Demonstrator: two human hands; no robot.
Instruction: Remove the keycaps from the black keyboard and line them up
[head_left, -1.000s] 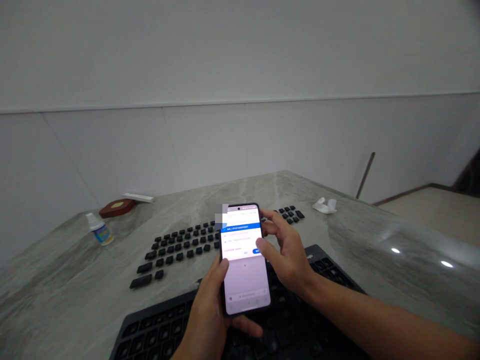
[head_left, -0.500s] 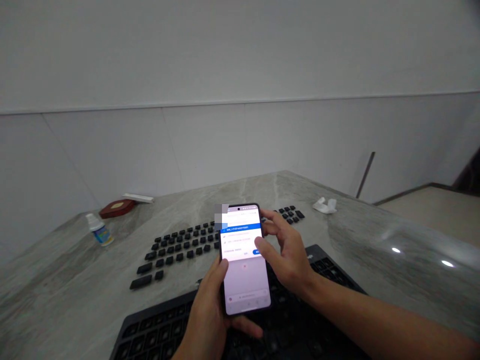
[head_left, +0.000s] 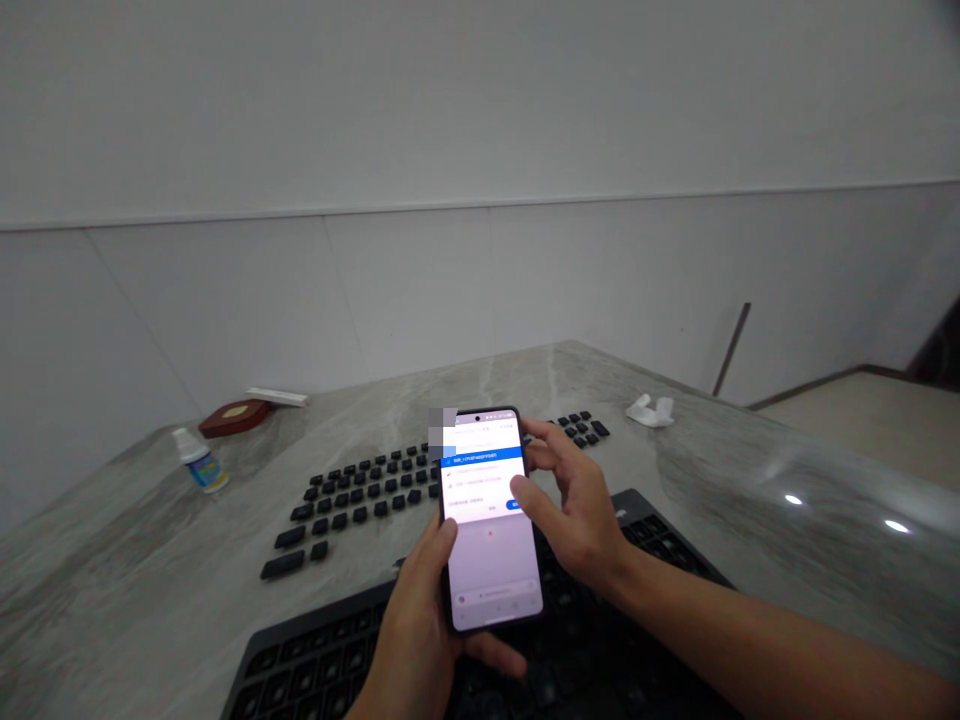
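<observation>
Left hand (head_left: 416, 600) grasped a black-edged rectangular smartphone (head_left: 493, 550): thumb on its left edge, palm by the lower left, 1 finger showing past the bottom end. Right hand (head_left: 574, 510) was at the upper right edge, fingers curled against that side, thumb tip over the lit front; couldn't tell if the thumb pressed the glass or if this hand bore any weight. Smartphone was between the 2 hands, to the right of the left hand and to the left of the right hand; both met it, so neither was clearly nearer. Its long axis ran away from the person, top end leaning slightly left, front facing the camera, text too small to read. Below it was a black plastic keyboard base (head_left: 330, 665) with open key sockets; gap between them unclear. Loose black plastic keycaps (head_left: 361, 515) lay in rows beyond, partly hidden, on a grey marble-patterned table (head_left: 750, 490). Far left: a white plastic bottle with a blue-and-yellow label (head_left: 202, 467), a reddish-brown angular box (head_left: 234, 418) and a flat white strip (head_left: 277, 397). Far right: a crumpled white tissue-like piece (head_left: 651, 412).
</observation>
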